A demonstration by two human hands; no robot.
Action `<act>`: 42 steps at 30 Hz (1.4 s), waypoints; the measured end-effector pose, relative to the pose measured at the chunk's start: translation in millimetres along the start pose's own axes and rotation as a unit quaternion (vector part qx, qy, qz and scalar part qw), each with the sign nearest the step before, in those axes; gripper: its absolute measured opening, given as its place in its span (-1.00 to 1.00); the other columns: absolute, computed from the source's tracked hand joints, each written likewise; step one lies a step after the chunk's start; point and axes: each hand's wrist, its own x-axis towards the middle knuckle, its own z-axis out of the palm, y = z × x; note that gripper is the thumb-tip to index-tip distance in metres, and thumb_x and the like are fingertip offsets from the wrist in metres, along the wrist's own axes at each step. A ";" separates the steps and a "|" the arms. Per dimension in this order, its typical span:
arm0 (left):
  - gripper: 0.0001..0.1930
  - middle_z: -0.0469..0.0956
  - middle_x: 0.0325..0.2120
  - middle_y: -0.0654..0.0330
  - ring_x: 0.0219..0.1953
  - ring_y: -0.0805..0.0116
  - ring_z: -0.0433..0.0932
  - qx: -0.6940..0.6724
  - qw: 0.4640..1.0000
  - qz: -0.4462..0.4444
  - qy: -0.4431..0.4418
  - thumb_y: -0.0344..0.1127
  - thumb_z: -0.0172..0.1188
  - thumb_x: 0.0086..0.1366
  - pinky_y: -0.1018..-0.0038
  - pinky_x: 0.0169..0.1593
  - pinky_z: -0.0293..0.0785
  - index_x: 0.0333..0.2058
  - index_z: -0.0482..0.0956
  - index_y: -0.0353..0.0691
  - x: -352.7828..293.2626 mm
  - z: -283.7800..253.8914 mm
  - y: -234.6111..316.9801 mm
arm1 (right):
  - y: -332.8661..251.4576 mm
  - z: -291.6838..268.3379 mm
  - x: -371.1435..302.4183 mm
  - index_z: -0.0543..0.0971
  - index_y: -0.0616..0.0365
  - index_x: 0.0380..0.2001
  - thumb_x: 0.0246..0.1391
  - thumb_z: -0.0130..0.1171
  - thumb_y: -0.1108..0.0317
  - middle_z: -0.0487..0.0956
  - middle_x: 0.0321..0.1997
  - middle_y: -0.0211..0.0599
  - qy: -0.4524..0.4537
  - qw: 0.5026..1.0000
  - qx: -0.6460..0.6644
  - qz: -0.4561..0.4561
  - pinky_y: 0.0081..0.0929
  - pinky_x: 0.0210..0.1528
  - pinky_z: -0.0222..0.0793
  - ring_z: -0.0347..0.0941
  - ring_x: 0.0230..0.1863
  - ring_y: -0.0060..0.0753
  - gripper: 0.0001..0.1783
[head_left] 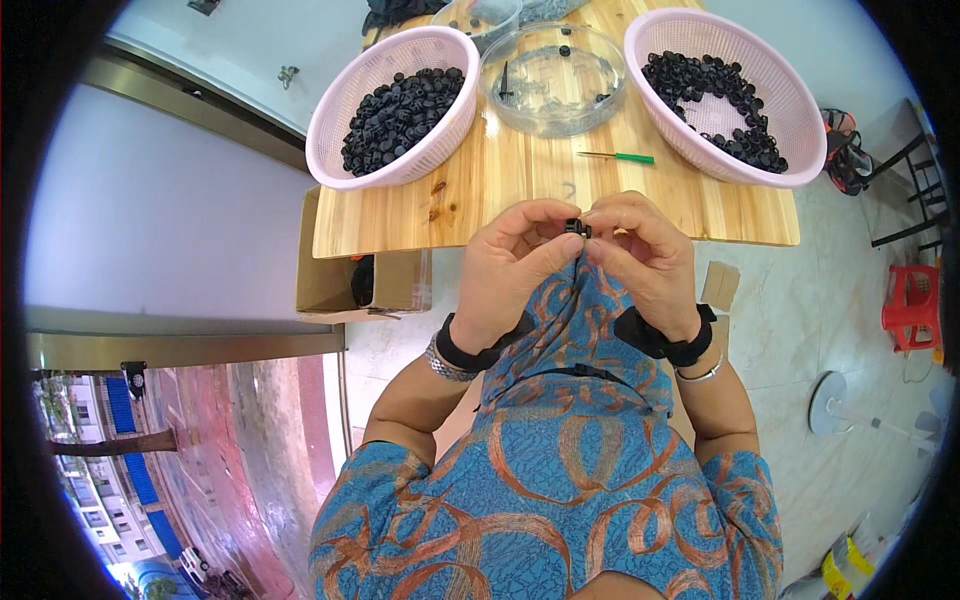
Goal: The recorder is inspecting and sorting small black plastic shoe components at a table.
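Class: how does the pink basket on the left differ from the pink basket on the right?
The left basket has its floor mostly hidden under piled black pieces; the right basket shows a bare patch of floor. The left basket looks fuller, the right basket more thinly filled. Both are pink and perforated.

Surface (535,165) before you
Parts (400,120) in the left basket (405,56) and right basket (785,100); dish (550,128) between the two; screwdriver (632,157) before the dish, on your side.
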 end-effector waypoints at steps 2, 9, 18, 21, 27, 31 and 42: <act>-0.74 0.46 -0.33 0.26 -0.28 0.57 0.43 0.001 1.000 0.002 -0.006 -0.53 0.16 0.13 0.69 -0.20 0.38 -0.17 0.44 -0.35 -0.7 0.4 0.5 | -0.6 1.3 -2.0 0.48 0.30 -0.21 -0.06 0.13 0.62 0.38 -0.17 -0.31 0.002 1.000 0.018 0.010 -0.69 -0.25 0.41 0.38 -0.22 -0.61 -0.74; -0.74 0.47 -0.32 0.27 -0.28 0.56 0.43 0.021 0.999 0.014 -0.022 -0.53 0.16 0.13 0.67 -0.18 0.38 -0.17 0.44 -0.35 -2.4 0.8 1.8 | -5.2 3.4 -5.0 0.48 0.34 -0.23 -0.05 0.12 0.63 0.41 -0.20 -0.33 0.031 0.994 0.076 0.079 -0.68 -0.23 0.43 0.40 -0.26 -0.60 -0.76; -0.76 0.49 -0.31 0.20 -0.32 0.51 0.47 -0.147 0.987 -0.066 0.008 -0.49 0.05 0.21 0.64 -0.23 0.43 -0.12 0.41 -0.33 -6.7 -0.5 0.3 | -16.9 6.1 -6.0 0.49 0.30 -0.26 -0.06 0.16 0.55 0.44 -0.24 -0.29 0.036 0.998 -0.040 0.026 -0.69 -0.34 0.39 0.42 -0.32 -0.58 -0.78; -0.76 0.49 -0.30 0.20 -0.38 0.55 0.46 -0.169 0.981 -0.088 0.020 -0.47 0.03 0.23 0.66 -0.34 0.42 -0.12 0.40 -0.32 -6.8 -5.1 -1.4 | -22.1 5.5 -5.6 0.49 0.28 -0.29 -0.08 0.18 0.54 0.45 -0.26 -0.26 0.046 0.984 -0.164 -0.050 -0.66 -0.36 0.39 0.43 -0.35 -0.54 -0.78; -0.79 0.50 -0.42 0.25 -0.50 0.62 0.42 -0.150 0.979 -0.134 -0.026 -0.37 0.00 0.28 0.70 -0.51 0.34 -0.13 0.43 -0.28 -7.6 0.9 -3.3 | -29.4 5.1 -6.3 0.50 0.24 -0.33 -0.14 0.21 0.51 0.46 -0.37 -0.24 0.054 0.942 -0.313 -0.110 -0.56 -0.42 0.37 0.43 -0.43 -0.40 -0.78; -0.79 0.49 -0.49 0.29 -0.54 0.61 0.41 -0.133 0.978 -0.161 -0.028 -0.34 -0.01 0.29 0.71 -0.52 0.33 -0.14 0.45 -0.26 -8.8 1.7 -7.8 | -27.2 4.0 -8.0 0.50 0.21 -0.37 -0.18 0.24 0.44 0.45 -0.44 -0.25 0.040 0.920 -0.368 -0.127 -0.50 -0.47 0.34 0.41 -0.48 -0.33 -0.78; -0.80 0.48 -0.46 0.30 -0.54 0.61 0.41 -0.185 0.961 -0.204 -0.026 -0.33 0.02 0.27 0.70 -0.51 0.33 -0.17 0.46 -0.26 -9.4 5.4 -7.2 | -33.8 6.5 -12.2 0.49 0.21 -0.39 -0.18 0.26 0.39 0.42 -0.48 -0.29 0.036 0.926 -0.360 -0.110 -0.55 -0.50 0.32 0.38 -0.54 -0.40 -0.76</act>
